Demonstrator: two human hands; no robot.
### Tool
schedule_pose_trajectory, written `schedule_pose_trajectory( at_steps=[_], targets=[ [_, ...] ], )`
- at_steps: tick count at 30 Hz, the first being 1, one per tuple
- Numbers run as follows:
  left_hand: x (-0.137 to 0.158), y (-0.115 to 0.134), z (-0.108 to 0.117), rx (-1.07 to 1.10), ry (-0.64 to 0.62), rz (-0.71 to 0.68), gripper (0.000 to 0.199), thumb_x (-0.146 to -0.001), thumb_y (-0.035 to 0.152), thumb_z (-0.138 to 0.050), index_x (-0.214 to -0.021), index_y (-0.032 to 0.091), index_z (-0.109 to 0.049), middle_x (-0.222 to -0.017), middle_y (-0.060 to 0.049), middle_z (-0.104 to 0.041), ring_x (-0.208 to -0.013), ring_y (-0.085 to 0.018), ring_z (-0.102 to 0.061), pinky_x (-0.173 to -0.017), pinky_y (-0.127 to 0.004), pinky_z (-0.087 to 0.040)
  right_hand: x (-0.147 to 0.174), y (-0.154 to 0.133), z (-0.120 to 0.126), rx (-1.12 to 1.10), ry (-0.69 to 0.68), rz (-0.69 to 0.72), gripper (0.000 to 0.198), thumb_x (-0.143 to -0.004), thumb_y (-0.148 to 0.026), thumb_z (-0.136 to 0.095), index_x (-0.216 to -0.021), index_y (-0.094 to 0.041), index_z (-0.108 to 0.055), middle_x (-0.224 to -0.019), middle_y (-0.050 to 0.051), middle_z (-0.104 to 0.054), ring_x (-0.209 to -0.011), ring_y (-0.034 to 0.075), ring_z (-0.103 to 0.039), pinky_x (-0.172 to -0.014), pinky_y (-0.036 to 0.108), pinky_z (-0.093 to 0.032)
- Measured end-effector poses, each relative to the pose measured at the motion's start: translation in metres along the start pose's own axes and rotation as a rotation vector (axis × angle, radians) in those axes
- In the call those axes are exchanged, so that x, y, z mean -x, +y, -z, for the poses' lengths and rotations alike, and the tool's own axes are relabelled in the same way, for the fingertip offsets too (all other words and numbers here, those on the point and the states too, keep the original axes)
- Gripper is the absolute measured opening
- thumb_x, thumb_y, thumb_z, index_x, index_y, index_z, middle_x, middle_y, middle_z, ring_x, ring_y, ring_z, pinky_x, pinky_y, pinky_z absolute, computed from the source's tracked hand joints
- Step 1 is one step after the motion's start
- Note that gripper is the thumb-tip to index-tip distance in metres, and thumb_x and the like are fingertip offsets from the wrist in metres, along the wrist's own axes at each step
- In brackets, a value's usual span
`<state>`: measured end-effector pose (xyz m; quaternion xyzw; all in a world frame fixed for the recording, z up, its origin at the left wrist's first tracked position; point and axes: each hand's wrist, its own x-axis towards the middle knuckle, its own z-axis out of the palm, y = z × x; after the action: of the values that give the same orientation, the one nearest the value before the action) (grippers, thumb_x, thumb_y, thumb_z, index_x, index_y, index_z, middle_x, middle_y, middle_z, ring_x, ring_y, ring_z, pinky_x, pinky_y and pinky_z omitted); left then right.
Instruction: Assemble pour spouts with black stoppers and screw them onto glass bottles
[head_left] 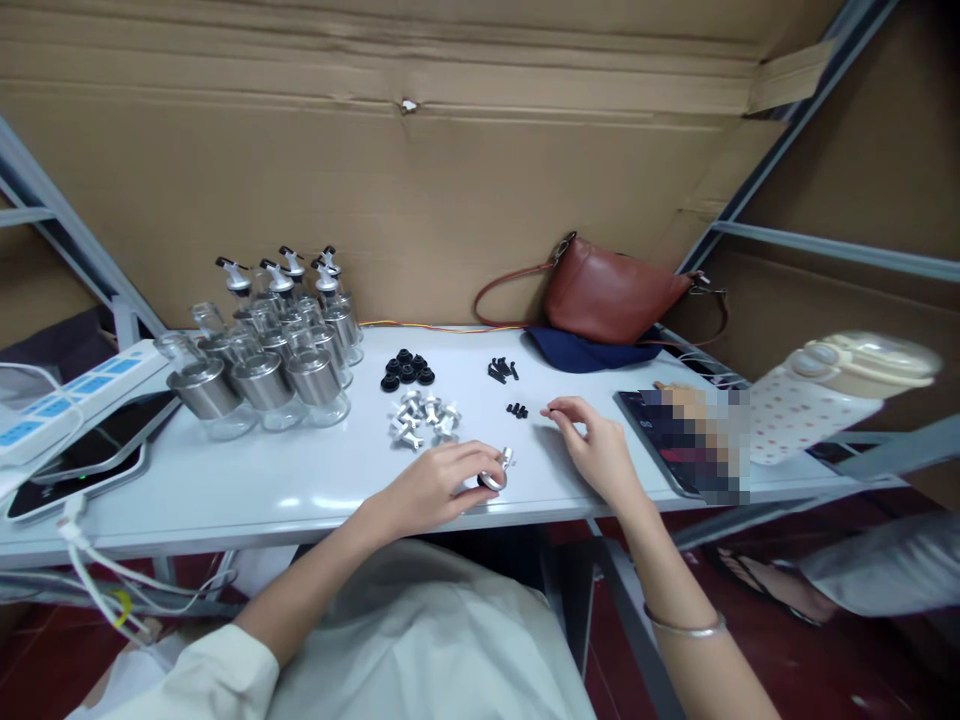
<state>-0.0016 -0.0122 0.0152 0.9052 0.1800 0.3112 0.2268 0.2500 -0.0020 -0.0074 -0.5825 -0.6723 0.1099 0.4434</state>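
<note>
My left hand is closed around a silver bottle pourer spout, low over the front of the table. To its right, my right hand is pinched at thumb and forefinger; a tiny dark bit shows at the fingertips, too small to name. Beside those fingertips lie several small black pieces, with several thin black levers behind them. A pile of silver spouts sits just beyond my left hand. Farther back are several round black stoppers.
Glass bottles with metal sleeves stand at left, some topped with pourers. A power strip lies at the left edge. At right are a brown handbag on a navy cap, a tablet and a spotted bottle. Another person's foot shows below.
</note>
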Motion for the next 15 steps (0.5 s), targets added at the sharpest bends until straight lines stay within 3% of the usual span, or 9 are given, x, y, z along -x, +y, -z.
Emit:
schedule_pose_trajectory(
  at_steps=[6, 15],
  targets=[
    [0.0, -0.001, -0.001, -0.043, -0.009, -0.011, 0.01, -0.092, 0.022, -0.05, -0.094, 0.017, -0.058, -0.105, -0.008, -0.066, -0.101, -0.017, -0.062, -0.085, -0.029, -0.045, 0.0, 0.009, -0.013, 0.199, 0.051, 0.127, 0.017, -0.088, -0.03, -0.046, -0.086, -0.019, -0.059, -0.087, 0.01, -0.067, -0.085, 0.027, -0.062, -0.076, 0.041, -0.047],
    [0.0, -0.001, -0.004, -0.082, -0.039, 0.0, 0.012, -0.093, 0.023, -0.048, -0.095, 0.017, -0.059, -0.106, -0.008, -0.066, -0.098, -0.018, -0.062, -0.084, -0.03, -0.044, -0.001, 0.018, -0.02, 0.143, -0.005, 0.066, 0.016, -0.083, -0.024, -0.048, -0.088, -0.019, -0.062, -0.082, 0.008, -0.067, -0.077, 0.024, -0.061, -0.075, 0.04, -0.048]
  ],
)
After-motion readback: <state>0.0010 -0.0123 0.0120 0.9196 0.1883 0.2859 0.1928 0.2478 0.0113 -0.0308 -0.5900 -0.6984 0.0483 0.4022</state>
